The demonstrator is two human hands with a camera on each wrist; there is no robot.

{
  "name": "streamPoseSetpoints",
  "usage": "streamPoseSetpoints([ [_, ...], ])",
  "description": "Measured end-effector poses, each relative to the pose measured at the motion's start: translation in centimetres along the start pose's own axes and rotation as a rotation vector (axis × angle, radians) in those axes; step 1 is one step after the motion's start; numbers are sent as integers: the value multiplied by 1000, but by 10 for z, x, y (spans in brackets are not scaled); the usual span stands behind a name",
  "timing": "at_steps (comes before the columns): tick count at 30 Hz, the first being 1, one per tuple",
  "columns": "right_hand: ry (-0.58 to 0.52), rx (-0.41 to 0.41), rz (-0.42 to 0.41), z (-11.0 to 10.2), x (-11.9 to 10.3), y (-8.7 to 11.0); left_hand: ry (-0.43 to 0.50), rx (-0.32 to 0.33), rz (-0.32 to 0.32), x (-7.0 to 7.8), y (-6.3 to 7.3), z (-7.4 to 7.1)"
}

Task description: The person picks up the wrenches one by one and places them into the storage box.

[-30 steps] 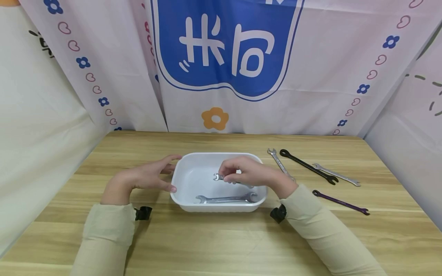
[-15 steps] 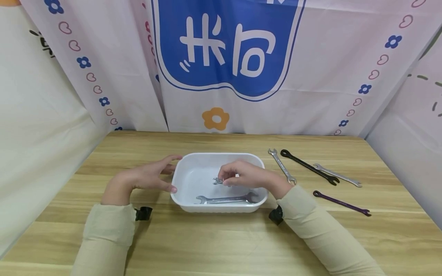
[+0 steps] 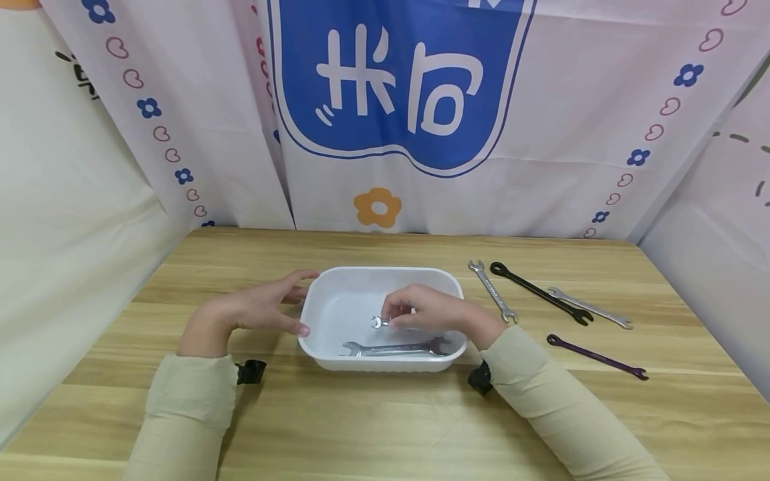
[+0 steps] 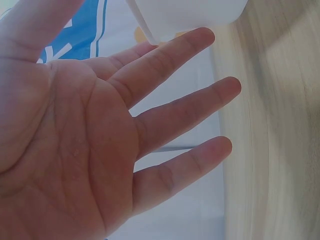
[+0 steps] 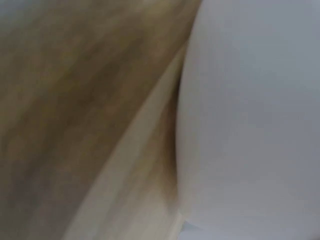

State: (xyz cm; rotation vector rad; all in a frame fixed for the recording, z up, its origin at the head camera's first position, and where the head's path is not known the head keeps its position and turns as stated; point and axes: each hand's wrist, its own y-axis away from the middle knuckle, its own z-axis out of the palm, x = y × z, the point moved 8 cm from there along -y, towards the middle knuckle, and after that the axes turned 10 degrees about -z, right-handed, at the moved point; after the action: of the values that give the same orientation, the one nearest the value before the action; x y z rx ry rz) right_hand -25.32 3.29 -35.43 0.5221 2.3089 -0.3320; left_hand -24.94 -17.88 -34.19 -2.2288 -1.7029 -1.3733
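A white plastic tub [image 3: 343, 277] stands mid-table. Inside it, along the near wall, lies a large silver open-end wrench [image 3: 394, 349]. My right hand [image 3: 430, 308] reaches down into the tub and pinches a smaller silver wrench [image 3: 377, 322], whose open jaw pokes out left of the fingertips; the hand covers most of its shaft. My left hand [image 3: 261, 307] is at the tub's left side, fingers spread, thumb at the rim. The left wrist view shows its palm [image 4: 70, 145] with straight, parted fingers beside the tub wall [image 4: 190, 15]. In the right wrist view the tub's outside [image 5: 250, 120] fills the right half.
To the tub's right lie a silver wrench [image 3: 493, 292], a long black wrench [image 3: 538, 290], another silver wrench [image 3: 595, 310] partly under the black one, and a purple wrench [image 3: 595, 356]. A printed cloth [image 3: 319, 194] hangs behind the wooden table [image 3: 361, 427].
My right hand has come slightly lower and nearer inside the tub with the small wrench. The left hand stays at the tub's left side.
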Motion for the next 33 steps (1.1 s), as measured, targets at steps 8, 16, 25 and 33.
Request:
streamPoseSetpoints([
  [8, 36, -40, 71, 4, 7, 1, 8, -4, -8, 1, 2, 0],
  [16, 109, -85, 77, 8, 8, 2, 20, -11, -14, 0, 2, 0],
  [25, 113, -114, 118, 12, 9, 5, 25, -11, -14, -2, 1, 1],
  [33, 79, -114, 112, 13, 10, 4, 40, -15, -10, -2, 1, 1],
])
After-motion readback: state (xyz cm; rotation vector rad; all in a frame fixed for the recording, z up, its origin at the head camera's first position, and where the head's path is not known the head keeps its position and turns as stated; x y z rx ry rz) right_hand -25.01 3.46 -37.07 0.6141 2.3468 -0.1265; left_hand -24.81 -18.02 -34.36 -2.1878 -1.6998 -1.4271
